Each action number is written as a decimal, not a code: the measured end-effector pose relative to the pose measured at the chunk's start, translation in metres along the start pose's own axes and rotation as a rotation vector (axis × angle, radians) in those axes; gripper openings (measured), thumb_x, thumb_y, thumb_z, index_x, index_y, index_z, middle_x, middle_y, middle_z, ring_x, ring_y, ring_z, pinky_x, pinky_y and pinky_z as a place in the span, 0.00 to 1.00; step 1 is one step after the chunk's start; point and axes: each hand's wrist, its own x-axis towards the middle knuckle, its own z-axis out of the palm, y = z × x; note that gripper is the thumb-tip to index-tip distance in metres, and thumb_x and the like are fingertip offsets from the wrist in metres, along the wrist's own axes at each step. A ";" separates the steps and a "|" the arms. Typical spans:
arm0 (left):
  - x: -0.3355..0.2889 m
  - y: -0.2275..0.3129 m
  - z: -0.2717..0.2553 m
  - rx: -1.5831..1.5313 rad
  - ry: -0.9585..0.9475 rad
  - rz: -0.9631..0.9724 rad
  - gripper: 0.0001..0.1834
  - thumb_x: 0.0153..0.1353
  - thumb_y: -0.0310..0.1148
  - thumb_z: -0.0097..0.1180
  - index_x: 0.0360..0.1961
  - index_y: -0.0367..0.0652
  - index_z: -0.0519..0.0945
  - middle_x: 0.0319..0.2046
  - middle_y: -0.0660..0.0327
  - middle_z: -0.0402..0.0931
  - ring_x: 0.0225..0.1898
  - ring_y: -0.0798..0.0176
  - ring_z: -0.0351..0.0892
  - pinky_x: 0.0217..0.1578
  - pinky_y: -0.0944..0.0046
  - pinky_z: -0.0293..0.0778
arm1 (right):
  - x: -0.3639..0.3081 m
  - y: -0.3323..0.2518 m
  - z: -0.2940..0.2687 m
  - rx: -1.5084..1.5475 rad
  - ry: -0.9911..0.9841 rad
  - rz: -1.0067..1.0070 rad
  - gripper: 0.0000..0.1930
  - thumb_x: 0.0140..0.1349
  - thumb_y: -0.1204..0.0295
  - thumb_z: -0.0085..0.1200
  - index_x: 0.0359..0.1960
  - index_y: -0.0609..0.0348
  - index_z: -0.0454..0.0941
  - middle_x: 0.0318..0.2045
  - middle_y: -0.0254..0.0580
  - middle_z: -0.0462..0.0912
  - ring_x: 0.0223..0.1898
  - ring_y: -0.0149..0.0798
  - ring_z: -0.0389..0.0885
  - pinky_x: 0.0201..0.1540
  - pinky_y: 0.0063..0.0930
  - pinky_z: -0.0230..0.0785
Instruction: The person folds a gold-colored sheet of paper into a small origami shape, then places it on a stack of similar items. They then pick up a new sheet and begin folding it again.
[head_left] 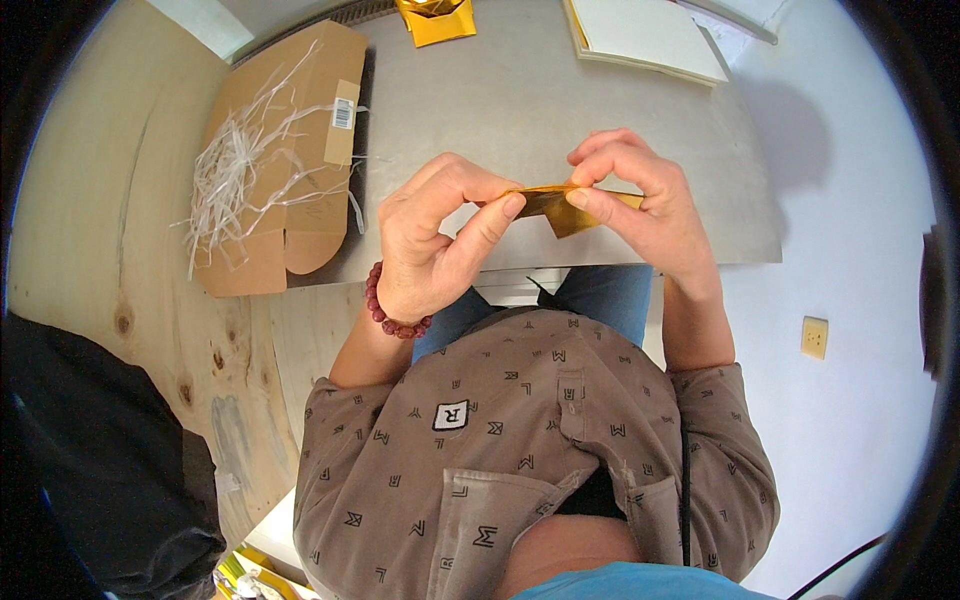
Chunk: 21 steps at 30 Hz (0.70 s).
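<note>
A shiny gold paper piece [574,219], partly folded, is held up over the near edge of the table. My left hand [440,228] pinches its left end between thumb and forefinger, with a beaded bracelet on that wrist. At its upper middle, my right hand [648,205] is closed on the sheet between thumb and fingers. One flap hangs down between the hands. Another folded gold paper piece [440,24] sits at the far edge of the table. The fingers cover parts of the folds.
On the left of the grey table [480,100] stands an open cardboard box [310,160], with thin pale strips [240,170] strewn over it. A stack of white paper [650,40] lies at the far right. Black cloth [100,460] hangs at lower left; a wall outlet [814,338] is at right.
</note>
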 end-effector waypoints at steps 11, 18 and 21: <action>-0.001 -0.029 0.004 -0.571 -0.003 -0.629 0.23 0.82 0.47 0.44 0.43 0.37 0.81 0.36 0.64 0.83 0.35 0.72 0.80 0.37 0.72 0.77 | 0.006 0.021 0.001 0.196 -0.100 0.248 0.07 0.68 0.70 0.64 0.36 0.60 0.83 0.32 0.26 0.84 0.38 0.23 0.79 0.45 0.24 0.72; 0.000 -0.028 -0.011 -0.476 -0.101 -0.733 0.33 0.80 0.57 0.42 0.45 0.32 0.82 0.31 0.56 0.84 0.29 0.65 0.86 0.35 0.68 0.83 | 0.005 0.043 0.002 0.548 -0.133 0.487 0.08 0.68 0.67 0.63 0.38 0.59 0.82 0.32 0.25 0.82 0.34 0.20 0.78 0.39 0.18 0.70; 0.001 -0.025 -0.014 -0.431 -0.157 -0.754 0.33 0.80 0.57 0.43 0.44 0.32 0.83 0.30 0.55 0.85 0.28 0.66 0.87 0.34 0.69 0.83 | 0.005 0.048 0.003 0.571 -0.128 0.495 0.07 0.67 0.68 0.64 0.37 0.59 0.83 0.31 0.25 0.82 0.34 0.20 0.77 0.39 0.18 0.69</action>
